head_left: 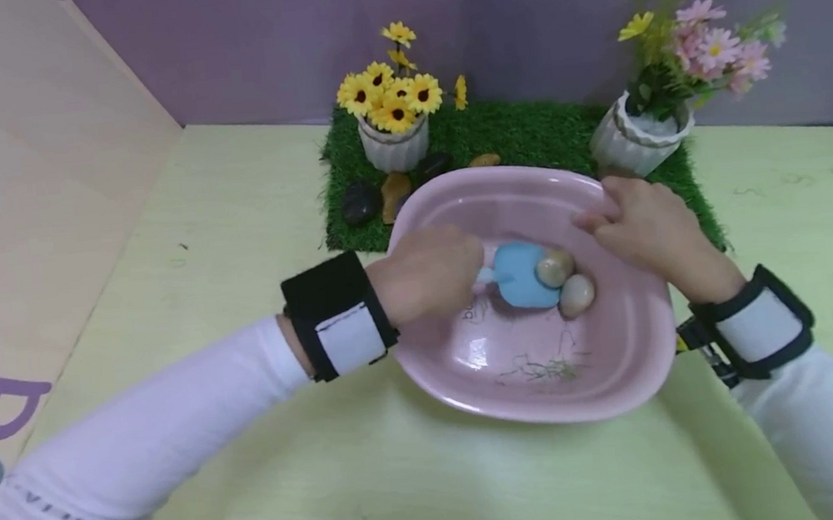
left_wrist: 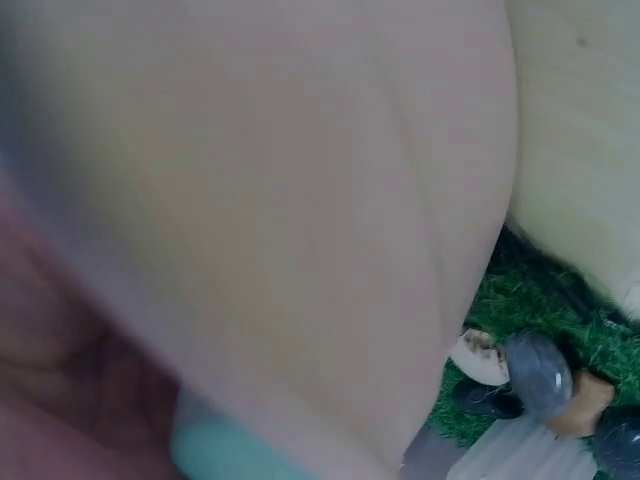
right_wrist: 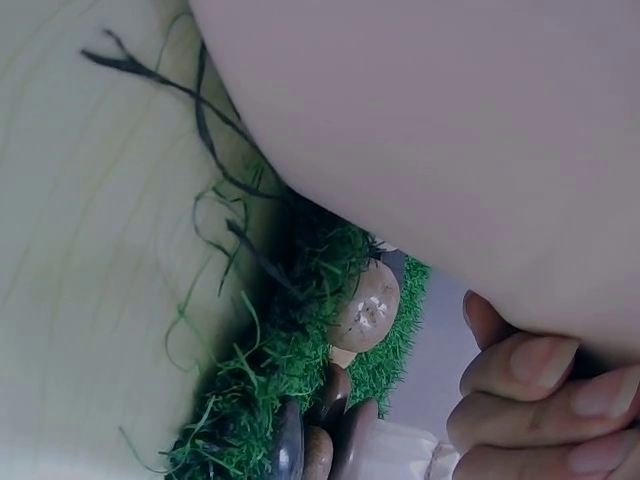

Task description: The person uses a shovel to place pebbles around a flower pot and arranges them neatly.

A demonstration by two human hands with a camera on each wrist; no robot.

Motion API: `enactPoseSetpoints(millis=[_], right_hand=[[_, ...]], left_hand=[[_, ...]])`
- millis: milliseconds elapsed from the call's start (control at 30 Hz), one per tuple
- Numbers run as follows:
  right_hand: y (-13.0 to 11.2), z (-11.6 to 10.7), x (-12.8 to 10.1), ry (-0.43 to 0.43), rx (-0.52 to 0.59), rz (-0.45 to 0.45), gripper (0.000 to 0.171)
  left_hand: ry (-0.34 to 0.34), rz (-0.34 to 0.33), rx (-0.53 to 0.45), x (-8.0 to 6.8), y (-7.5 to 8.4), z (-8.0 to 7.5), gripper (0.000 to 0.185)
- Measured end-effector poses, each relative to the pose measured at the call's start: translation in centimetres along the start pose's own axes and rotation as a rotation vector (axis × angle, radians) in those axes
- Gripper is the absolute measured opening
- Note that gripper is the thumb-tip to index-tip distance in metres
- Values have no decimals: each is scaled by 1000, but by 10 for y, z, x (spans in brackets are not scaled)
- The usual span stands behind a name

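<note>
My left hand (head_left: 434, 273) reaches into a pink basin (head_left: 625, 353) and grips the pale handle of a light blue toy shovel (head_left: 520, 283). The shovel's blade lies over the basin's floor. One tan pebble (head_left: 555, 267) overlaps the blade's right edge; a paler pebble (head_left: 577, 295) sits just beside it. At the far right of the basin my right hand (head_left: 647, 225) holds the rim, its curled fingers (right_wrist: 535, 362) showing below the basin's outer wall (right_wrist: 450, 150) in the right wrist view. Bits of loose grass (head_left: 551, 368) lie on the basin's floor.
Behind the basin lies a green turf mat (head_left: 517, 129), partly covered by it. A pot of yellow flowers (head_left: 395, 145) and a pot of pink flowers (head_left: 634, 143) stand on the mat. Dark stones (head_left: 362, 203) and a brown one (head_left: 396, 197) rest beside the yellow flowers.
</note>
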State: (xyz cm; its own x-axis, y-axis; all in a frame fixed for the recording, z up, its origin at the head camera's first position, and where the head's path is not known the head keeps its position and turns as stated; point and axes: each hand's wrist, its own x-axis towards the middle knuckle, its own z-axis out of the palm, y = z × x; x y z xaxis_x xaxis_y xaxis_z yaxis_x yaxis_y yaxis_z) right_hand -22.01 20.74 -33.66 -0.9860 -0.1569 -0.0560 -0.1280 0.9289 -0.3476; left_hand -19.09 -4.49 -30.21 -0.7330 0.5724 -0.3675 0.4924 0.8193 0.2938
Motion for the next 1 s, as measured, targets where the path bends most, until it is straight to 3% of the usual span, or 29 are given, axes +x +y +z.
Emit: enactPoseSetpoints(millis=[267, 600, 833, 1000], right_hand=[[1, -1, 0, -2, -12, 4, 40], [1, 0, 1, -7, -16, 9, 40], [0, 1, 1, -5, -9, 4, 39], [-2, 1, 1, -3, -12, 4, 40]], left_hand=[[37, 84, 82, 1, 3, 3, 9], [-56, 146, 72, -3, 1, 6, 18], [-12, 250, 130, -5, -8, 9, 24], [-57, 259, 80, -4, -12, 6, 25]])
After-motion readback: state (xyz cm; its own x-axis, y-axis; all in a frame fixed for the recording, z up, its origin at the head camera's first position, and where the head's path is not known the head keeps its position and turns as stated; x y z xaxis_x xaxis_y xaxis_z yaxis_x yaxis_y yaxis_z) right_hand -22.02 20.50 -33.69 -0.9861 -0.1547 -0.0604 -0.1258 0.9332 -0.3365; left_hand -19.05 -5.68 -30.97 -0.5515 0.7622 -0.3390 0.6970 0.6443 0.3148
